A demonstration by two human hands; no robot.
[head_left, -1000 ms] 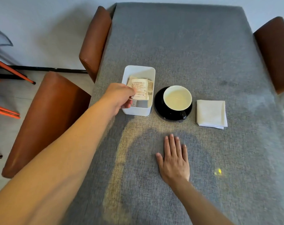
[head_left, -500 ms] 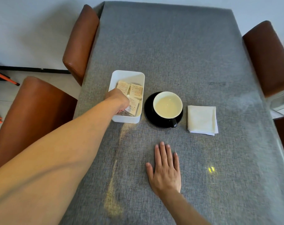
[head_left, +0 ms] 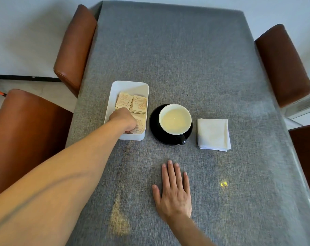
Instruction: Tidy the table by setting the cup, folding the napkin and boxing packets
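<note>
Left hand [head_left: 124, 119] is down inside the white box [head_left: 113, 96], fingers curled on the packets [head_left: 139, 103] at the near end. Can't tell if it grips one. More packets lie at the far end. Right hand [head_left: 174, 192] lies flat on the gray table [head_left: 168, 50], fingers apart, holding nothing. Cup [head_left: 175, 119] sits on a black saucer [head_left: 153, 128], just right of the box. Folded napkin [head_left: 213, 134] lies right of the cup, not touching.

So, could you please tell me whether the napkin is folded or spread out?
Folded: the napkin lies as a compact square, layered edges showing along its near side.
</note>
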